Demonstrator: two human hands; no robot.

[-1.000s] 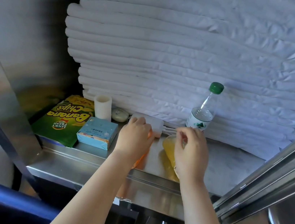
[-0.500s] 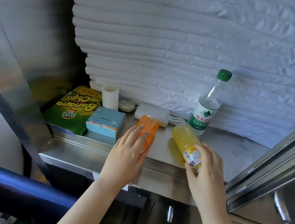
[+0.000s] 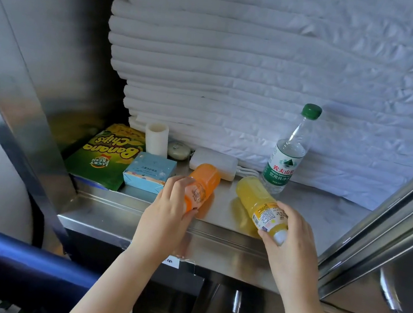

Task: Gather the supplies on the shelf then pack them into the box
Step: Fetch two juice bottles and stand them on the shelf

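Note:
My left hand [image 3: 165, 211] grips an orange drink bottle [image 3: 203, 182] lying on the steel shelf [image 3: 319, 212], near its front edge. My right hand [image 3: 291, 240] grips the cap end of a yellow juice bottle [image 3: 257, 200], also on its side. Behind them stand a water bottle with a green cap [image 3: 288, 154], a white power bank [image 3: 214, 161] with cables, a small round tin [image 3: 178, 150] and a white candle [image 3: 156, 138]. At the left lie a green Banana Chips bag [image 3: 106, 155] and a light blue box [image 3: 148, 172]. No packing box is in view.
A tall stack of folded white linen [image 3: 265, 71] fills the back of the shelf. Steel walls close in the left side [image 3: 25, 78], and a slanted steel door frame [image 3: 390, 222] the right. A blue bar [image 3: 14, 248] runs below left.
Both hands have drawn back toward the shelf's front edge, pulling the orange and yellow bottles with them. The fingers have closed round the bottles.

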